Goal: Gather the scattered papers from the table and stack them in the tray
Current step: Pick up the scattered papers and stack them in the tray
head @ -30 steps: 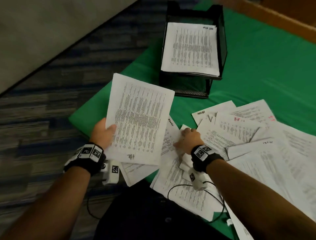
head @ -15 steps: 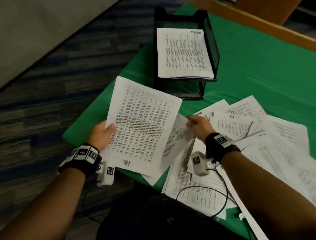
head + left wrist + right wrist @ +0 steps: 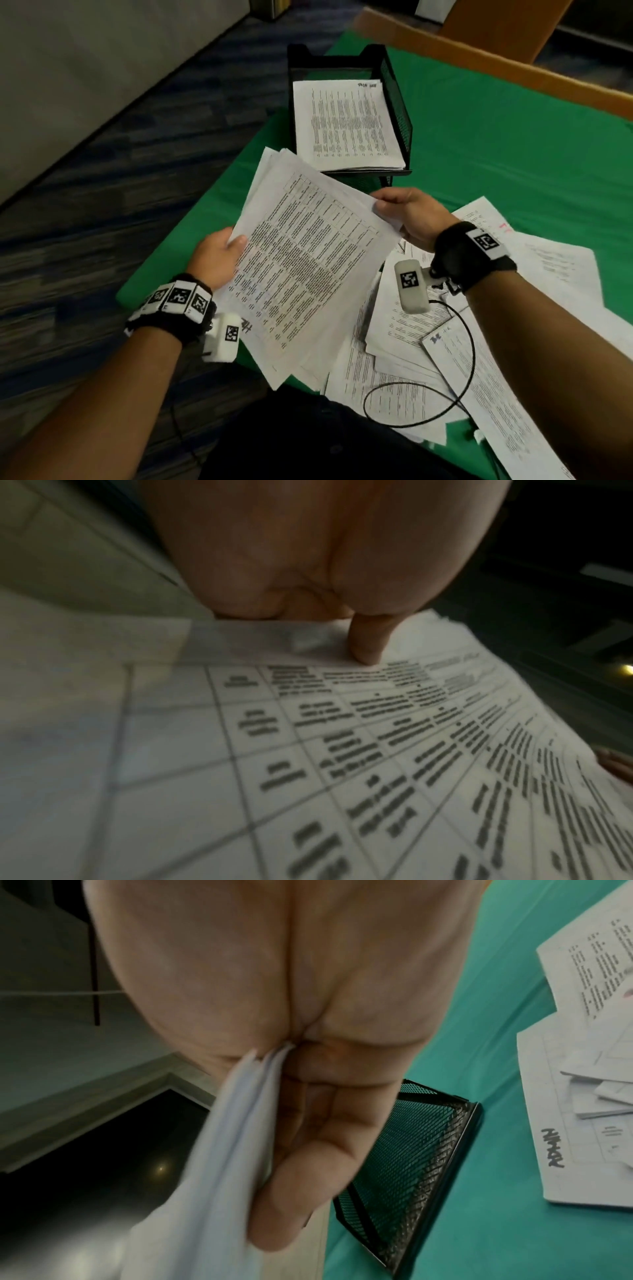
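A bundle of printed sheets (image 3: 308, 260) hangs tilted above the table's near left corner. My left hand (image 3: 219, 253) grips its left edge, thumb on top (image 3: 366, 642). My right hand (image 3: 407, 212) pinches its far right corner, with the sheets (image 3: 219, 1123) running between thumb and fingers. Just beyond stands the black mesh tray (image 3: 397, 113), which holds a stack of papers (image 3: 346, 126). More scattered papers (image 3: 513, 308) lie overlapping on the green table (image 3: 513, 137) under and to the right of my right arm.
The table's left edge drops to a dark striped carpet (image 3: 102, 222). A wooden edge (image 3: 479, 58) runs along the far side. A black cable (image 3: 445, 394) loops from my right wrist over the loose sheets. The tray's mesh corner (image 3: 428, 1150) sits close below my right fingers.
My right hand lifted a sheet off the pile and brought it onto the bundle in my left hand; both hands now hold the bundle, raised closer to the tray.
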Motion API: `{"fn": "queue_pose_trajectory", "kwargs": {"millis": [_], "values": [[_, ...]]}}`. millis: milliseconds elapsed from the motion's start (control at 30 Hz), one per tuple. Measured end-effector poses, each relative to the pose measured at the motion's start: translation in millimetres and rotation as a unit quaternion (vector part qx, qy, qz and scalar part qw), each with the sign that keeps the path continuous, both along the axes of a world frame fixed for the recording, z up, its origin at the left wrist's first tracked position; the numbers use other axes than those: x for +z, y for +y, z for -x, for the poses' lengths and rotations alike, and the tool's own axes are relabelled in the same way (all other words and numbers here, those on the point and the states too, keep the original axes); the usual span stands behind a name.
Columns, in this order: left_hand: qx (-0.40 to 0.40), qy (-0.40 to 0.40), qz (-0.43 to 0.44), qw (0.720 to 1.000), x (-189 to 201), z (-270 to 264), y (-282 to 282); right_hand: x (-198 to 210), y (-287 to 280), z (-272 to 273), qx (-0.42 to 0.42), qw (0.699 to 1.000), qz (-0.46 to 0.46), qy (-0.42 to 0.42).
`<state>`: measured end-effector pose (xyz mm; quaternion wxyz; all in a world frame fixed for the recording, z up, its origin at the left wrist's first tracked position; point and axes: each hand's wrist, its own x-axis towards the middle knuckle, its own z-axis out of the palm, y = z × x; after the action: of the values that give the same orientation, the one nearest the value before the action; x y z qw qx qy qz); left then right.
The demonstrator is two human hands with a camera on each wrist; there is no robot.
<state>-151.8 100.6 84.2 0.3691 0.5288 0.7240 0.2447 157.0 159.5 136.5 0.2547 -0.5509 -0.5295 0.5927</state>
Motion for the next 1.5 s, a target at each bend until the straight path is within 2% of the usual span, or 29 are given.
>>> {"fn": "queue_pose_trajectory", "kwargs": {"millis": [67, 133, 200, 333, 400, 500, 567, 733, 867, 1033, 1266, 1366, 1500], "values": [[0.010, -0.006, 0.001, 1.000, 5.8, -10.3, -2.2, -0.2, -4.3, -8.1, -0.036, 0.998, -0.003, 0.043], [0.031, -0.018, -0.013, 0.999, 10.3, -21.3, -5.0, -2.7, -13.1, -17.8, -0.085, 0.989, 0.014, 0.124], [0.055, -0.035, -0.020, 0.998, 13.8, -34.4, -8.6, -10.4, -27.5, -25.9, -0.096, 0.980, 0.033, 0.172], [0.084, -0.082, -0.031, 0.993, 17.0, -66.9, -17.3, -41.4, -68.1, -26.4, -0.049, 0.996, 0.025, 0.064], [0.093, -0.117, -0.036, 0.988, 17.2, -80.8, -18.7, -51.8, -80.3, -29.0, -0.061, 0.997, 0.026, 0.027], [0.078, -0.194, 0.013, 0.978, 15.0, -95.6, -22.6, -49.5, -80.0, -44.0, -0.094, 0.995, 0.012, 0.010], [0.055, -0.208, 0.040, 0.976, 12.4, -103.9, -24.6, -43.3, -71.2, -54.7, -0.093, 0.996, 0.005, 0.012], [0.104, -0.258, -0.024, 0.960, 13.7, -116.5, -8.6, -39.5, -50.8, -70.5, -0.164, 0.976, 0.074, 0.127], [0.116, -0.287, -0.038, 0.950, 23.4, -114.0, 26.0, -44.0, -50.2, -65.7, -0.094, 0.992, 0.081, 0.014], [0.034, -0.290, -0.007, 0.956, 39.6, -105.4, 80.2, -21.8, -4.0, -48.8, -0.126, 0.992, 0.002, 0.002], [0.021, -0.276, -0.003, 0.961, 54.6, -97.4, 165.0, 10.3, 99.6, -33.0, -0.255, 0.960, -0.120, 0.012], [0.008, -0.208, -0.033, 0.977, 47.2, -91.7, 175.7, 6.1, 140.7, -25.9, -0.257, 0.958, -0.128, -0.015], [-0.004, -0.145, -0.064, 0.987, 28.8, -81.8, 180.0, -7.7, 176.6, -11.7, -0.209, 0.973, -0.080, -0.060]]}}
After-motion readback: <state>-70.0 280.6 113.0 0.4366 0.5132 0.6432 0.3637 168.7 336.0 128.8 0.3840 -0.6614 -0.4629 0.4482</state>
